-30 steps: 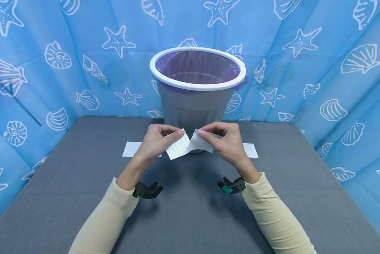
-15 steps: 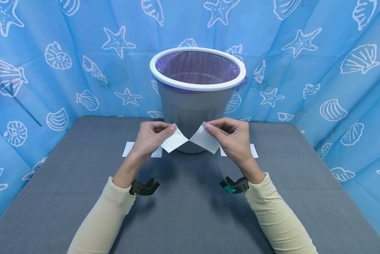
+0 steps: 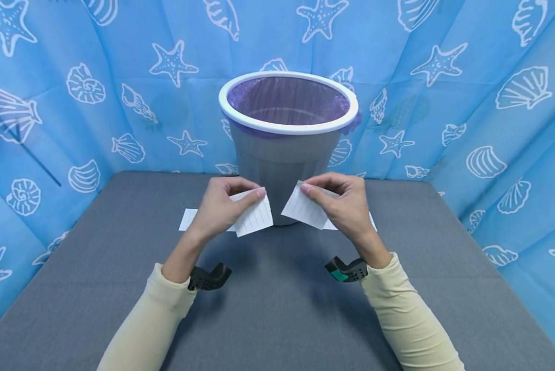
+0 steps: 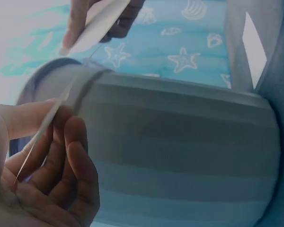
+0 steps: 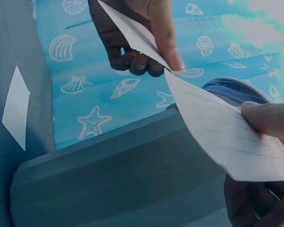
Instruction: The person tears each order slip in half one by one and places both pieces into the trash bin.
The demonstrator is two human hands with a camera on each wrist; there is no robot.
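While cream sleeves (image 3: pixel 143 319) are extended toward the bin (image 3: pixel 282 154), a lined paper piece (image 3: pixel 256 216) is pinched in front of the bin by the left hand (image 3: pixel 221 208) and a second paper piece (image 3: pixel 304 210) by the right hand (image 3: pixel 347 206), the two being held apart. A white slip (image 3: pixel 187 219) is laid on the worktop (image 3: pixel 277 319) left of the bin's base, another slip (image 4: pixel 254 52) right of it. The bin is lined with a purple bag (image 3: pixel 286 100) and backed by a shell-patterned curtain (image 3: pixel 133 46).

Bin (image 3: pixel 282 159) on table (image 3: pixel 277 319), before curtain (image 3: pixel 133 51); paper pieces (image 3: pixel 255 215) before bin; left slip (image 3: pixel 187 219), right slip (image 3: pixel 331 225) on table, flanking bin.
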